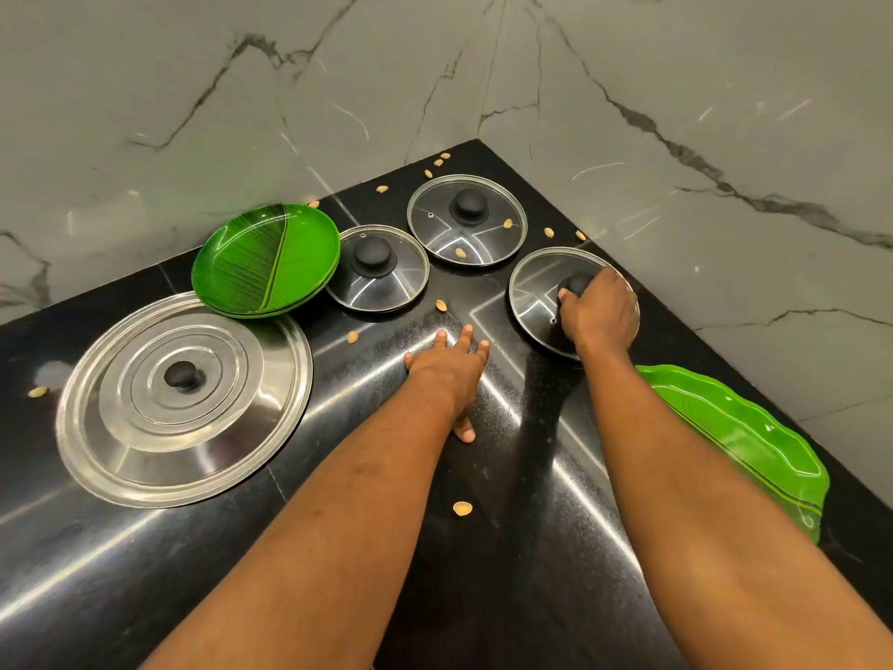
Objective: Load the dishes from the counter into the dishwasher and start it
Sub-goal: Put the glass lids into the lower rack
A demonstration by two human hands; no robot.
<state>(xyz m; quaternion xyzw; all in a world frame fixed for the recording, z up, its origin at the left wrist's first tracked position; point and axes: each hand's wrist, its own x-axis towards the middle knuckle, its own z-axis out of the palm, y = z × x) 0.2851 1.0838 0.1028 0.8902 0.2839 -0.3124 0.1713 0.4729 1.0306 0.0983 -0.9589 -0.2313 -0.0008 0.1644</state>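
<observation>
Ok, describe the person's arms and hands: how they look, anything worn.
Both arms are bare: the left forearm and right forearm show no sleeve as far as the frame reaches. The left hand and right hand wear no glove, watch or bracelet, and no ring on the fingers that show. Visible nails are short.

No legible text, label, brand, number or sign. Checked each glass lid, steel lid, green plates, surface: no readable markings.

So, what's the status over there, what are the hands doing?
Copy: right hand grips glass lid by knob; left hand flat on counter; shells scattered around.
</observation>
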